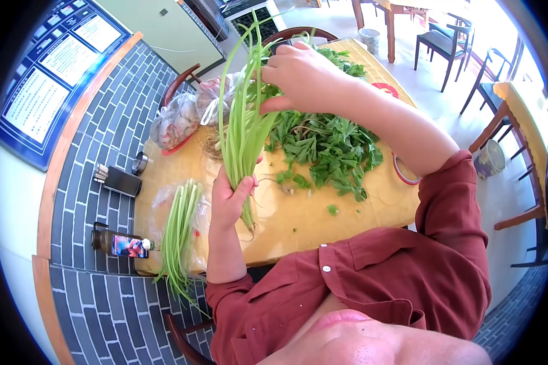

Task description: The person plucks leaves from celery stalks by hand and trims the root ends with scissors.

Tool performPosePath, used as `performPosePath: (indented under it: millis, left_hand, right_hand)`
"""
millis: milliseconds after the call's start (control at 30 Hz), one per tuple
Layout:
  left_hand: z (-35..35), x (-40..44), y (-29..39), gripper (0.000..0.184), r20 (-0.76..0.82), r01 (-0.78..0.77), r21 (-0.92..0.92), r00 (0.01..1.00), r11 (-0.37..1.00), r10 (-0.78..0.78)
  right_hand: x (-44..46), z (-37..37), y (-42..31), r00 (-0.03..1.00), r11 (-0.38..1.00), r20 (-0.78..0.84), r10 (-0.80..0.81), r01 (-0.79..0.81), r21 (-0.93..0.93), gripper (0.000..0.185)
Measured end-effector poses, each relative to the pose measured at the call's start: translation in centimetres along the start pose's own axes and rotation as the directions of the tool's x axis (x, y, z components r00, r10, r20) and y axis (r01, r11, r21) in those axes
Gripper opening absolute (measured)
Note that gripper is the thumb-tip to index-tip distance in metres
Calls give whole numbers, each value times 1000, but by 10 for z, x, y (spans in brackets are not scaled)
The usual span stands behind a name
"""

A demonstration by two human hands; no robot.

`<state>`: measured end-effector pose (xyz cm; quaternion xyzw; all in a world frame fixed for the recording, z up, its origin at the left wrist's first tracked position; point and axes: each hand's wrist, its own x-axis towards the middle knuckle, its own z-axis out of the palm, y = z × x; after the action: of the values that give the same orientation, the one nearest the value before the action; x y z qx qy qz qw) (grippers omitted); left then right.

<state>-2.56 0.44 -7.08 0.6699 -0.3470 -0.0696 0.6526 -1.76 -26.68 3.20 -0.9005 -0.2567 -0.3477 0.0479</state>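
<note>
My left hand (230, 198) is closed round the lower part of a bunch of celery stalks (244, 137), held raised over the table with the root end pointing down. My right hand (301, 79) is at the upper part of the same bunch, thumb and fingers closing on the stalks; its fingertips are partly hidden. Beneath the right forearm lies a heap of celery leaves (331, 149). Left of the left forearm, another pile of leafless stalks (181, 228) rests on a clear plastic bag, its thin ends hanging over the table edge.
Filled plastic bags (175, 121) stand at the table's far left. A phone (128, 246) leans against a jar, near a dark holder (122, 181) by the brick wall. A roll of tape (404, 170) lies at the right edge. Chairs (447, 45) and other tables stand beyond.
</note>
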Motion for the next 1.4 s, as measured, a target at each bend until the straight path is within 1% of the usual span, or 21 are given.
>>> performPosePath:
  millis: [67,100,200,233,267,333,400,433,533,567,633,667,733,767,800,867,967,1067,1167,1300,1400]
  left_hand:
    - [0,1,0,33,17,-20,22,1000,1000,20]
    - [0,1,-1,33,14,-18,22,1000,1000,18]
    - [-2,1,-3,34,5,-9,26,1000,1000,9]
    - [-2,1,-3,34,4,-1,31,1000,1000,1]
    - [-3,1,-4,34,3,9,36,1000,999,-9]
    - [-2,1,-4,34,-9,20,38,1000,999,-20]
    - [-2,1,-5,34,-11,26,43,1000,999,-25]
    - [-2,2,-6,34,-8,25,48,1000,999,-25]
    - [-3,2,-8,36,-1,41,60,999,997,-41]
    - [-4,2,-9,37,-5,49,64,999,997,-49]
    - [-3,5,-5,39,33,80,211,996,974,-88]
    - [-5,3,-3,40,6,104,290,994,951,-110]
    - [-4,3,-10,44,0,69,388,997,919,-75]
    - [-3,1,-11,46,-5,-3,441,1000,898,6]
    - [-1,2,-10,48,7,-71,497,997,865,78]
    - [-1,4,-4,48,85,-9,446,996,895,-33]
    - [-4,3,-6,49,116,-45,441,993,896,-7]
    - [-6,3,-14,50,113,-84,449,993,889,37]
    - [-7,4,-12,51,132,-54,432,991,900,-3]
    - [-7,4,-15,51,120,-79,447,992,891,27]
    - [-8,3,-12,52,108,-49,450,994,892,0]
  right_hand:
    - [3,15,10,999,973,50,7,-18,229,25]
    - [2,17,10,994,954,45,95,-104,282,21]
    - [-1,15,17,986,949,-75,147,-119,291,22]
    - [-2,8,16,965,906,-83,247,-200,373,22]
    - [-2,2,16,946,830,3,324,-286,479,22]
    - [-5,3,27,984,878,99,148,-177,446,24]
    - [-8,9,34,992,894,18,-124,104,437,25]
    - [-8,11,35,965,871,-22,-261,245,425,25]
    - [-6,15,25,995,868,24,-96,71,491,25]
    - [-4,25,27,989,879,-76,-129,150,453,25]
    - [-2,19,23,987,885,43,-158,122,449,24]
    - [-3,20,21,989,916,81,-122,81,393,23]
    - [-4,27,20,983,932,150,-106,46,359,22]
    - [-1,25,19,942,896,326,-81,-75,437,23]
    - [-5,34,24,957,921,268,-115,1,391,24]
    - [-2,35,17,881,898,474,-12,-200,393,21]
    - [-6,41,19,837,747,547,29,-381,544,18]
    - [-7,44,34,791,678,605,91,-494,544,18]
    - [-6,38,32,808,669,581,100,-486,562,15]
    - [-4,35,36,839,682,539,68,-434,588,14]
    - [-8,32,30,895,696,417,160,-402,595,15]
